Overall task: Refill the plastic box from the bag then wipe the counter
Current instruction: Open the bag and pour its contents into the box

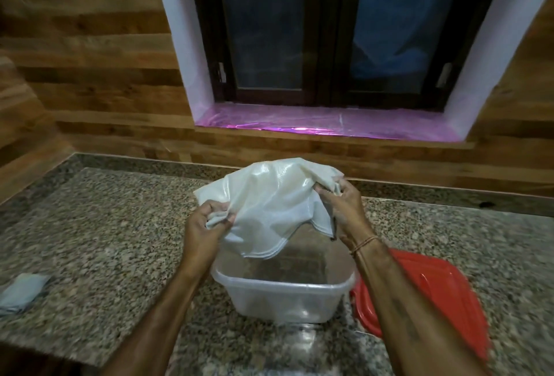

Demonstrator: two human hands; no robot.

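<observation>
A clear plastic box [281, 294] stands open on the granite counter [120, 226], near its front edge. Above the box hangs a white woven bag [269, 205], upended, with its stitched mouth pointing down over the far half of the box. My left hand [207, 226] grips the bag's left corner. My right hand [344, 208] pinches its right corner, a little higher. Through the box's walls I cannot tell what lies inside. The bag looks limp and flat.
The red lid [434, 294] lies flat on the counter right of the box, partly under my right forearm. A folded grey cloth [22, 291] lies at the counter's left. A wood-panelled wall and a window sill [323, 124] rise behind.
</observation>
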